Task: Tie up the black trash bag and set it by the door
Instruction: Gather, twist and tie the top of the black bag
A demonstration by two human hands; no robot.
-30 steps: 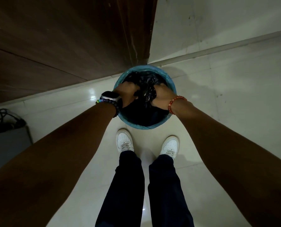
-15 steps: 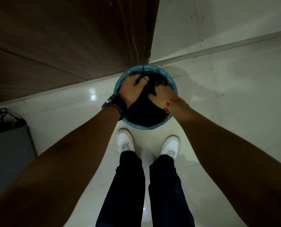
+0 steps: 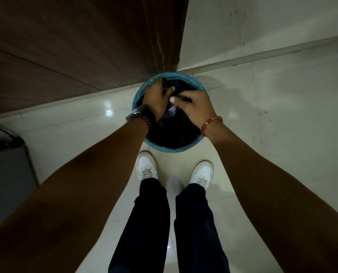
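Feet in white shoes point(image 3: 146, 166) are planted just short of the blue bin point(image 3: 164, 147), so the work is reached from directly above. Black trash bag point(image 3: 170, 133) is seated inside the bin; its slack top is gathered toward the far side of the opening. Left hand point(image 3: 156, 96) is closed on a bunched strand of bag film near the far rim. Right hand point(image 3: 195, 105) is closed on a second strand, thumb pressed across it, just beside the left. Strands appear crossed between the hands, likely so a knot can be drawn. Whether a knot is already formed cannot be told: the film is too dark. Bag is kept in the bin, probably for support while tying. Wooden door point(image 3: 85, 46) stands directly behind the bin, so only a short lift-out is expected.
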